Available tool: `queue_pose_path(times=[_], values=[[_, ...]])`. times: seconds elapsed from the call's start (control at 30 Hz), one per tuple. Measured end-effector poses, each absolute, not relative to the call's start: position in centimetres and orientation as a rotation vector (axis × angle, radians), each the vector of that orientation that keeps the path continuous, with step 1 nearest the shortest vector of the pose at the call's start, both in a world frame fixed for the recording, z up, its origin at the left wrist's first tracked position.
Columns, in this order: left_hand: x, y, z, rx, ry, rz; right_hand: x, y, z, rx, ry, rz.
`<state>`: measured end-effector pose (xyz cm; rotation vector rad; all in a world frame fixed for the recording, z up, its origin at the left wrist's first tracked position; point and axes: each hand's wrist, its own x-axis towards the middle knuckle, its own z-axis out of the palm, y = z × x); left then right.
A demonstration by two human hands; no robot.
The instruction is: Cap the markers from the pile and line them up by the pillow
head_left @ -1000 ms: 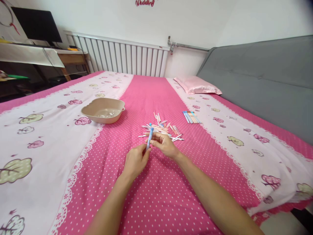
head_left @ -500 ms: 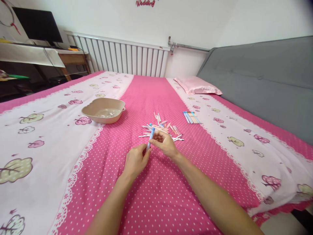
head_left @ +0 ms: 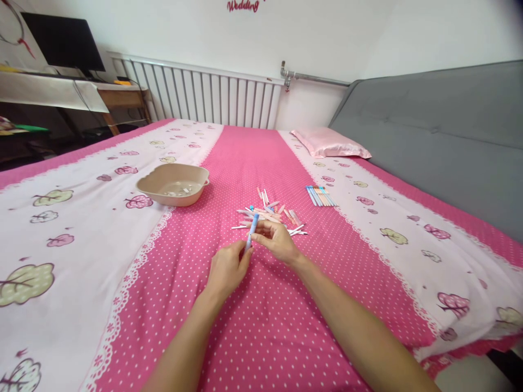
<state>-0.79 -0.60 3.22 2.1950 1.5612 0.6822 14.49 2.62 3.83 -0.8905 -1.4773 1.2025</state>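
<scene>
A light blue pen [head_left: 251, 231] with a darker blue top stands tilted between my two hands. My left hand [head_left: 227, 269] is closed around its lower end. My right hand [head_left: 278, 242] pinches it from the right, higher up, with thumb and fingers. Just beyond the hands lies a loose pile of pen parts [head_left: 273, 213], pink, white and grey, with a few blue bits; my right hand hides some of them. To the right of the pile is a neat row of pens [head_left: 321, 196] with blue, peach and pale barrels, side by side.
A beige plastic basin [head_left: 174, 196] with small pale pieces inside sits on the bed to the left. The pink dotted bedspread [head_left: 261, 326] lies under everything. A pink pillow [head_left: 330, 142] rests near the grey headboard [head_left: 433, 120] at the right. A white radiator [head_left: 204, 95] lines the wall.
The fingers of my right hand have shifted slightly against the pen. Both hands otherwise stay in place, and the pile, row and basin are unmoved.
</scene>
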Motion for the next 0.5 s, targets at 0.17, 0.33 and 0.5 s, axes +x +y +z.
queue_pose_path(times=[0.17, 0.33, 0.5], values=[[-0.75, -0.57, 3.20, 2.184, 1.560, 0.670, 14.61, 2.49, 4.01, -0.866, -1.553, 1.211], [-0.74, -0.57, 3.16, 2.184, 1.558, 0.677, 14.61, 2.70, 3.64, -0.861, -1.548, 1.211], [-0.75, -0.68, 3.19, 2.189, 1.555, 0.683, 14.56, 2.90, 3.41, -0.904, -1.479, 1.196]])
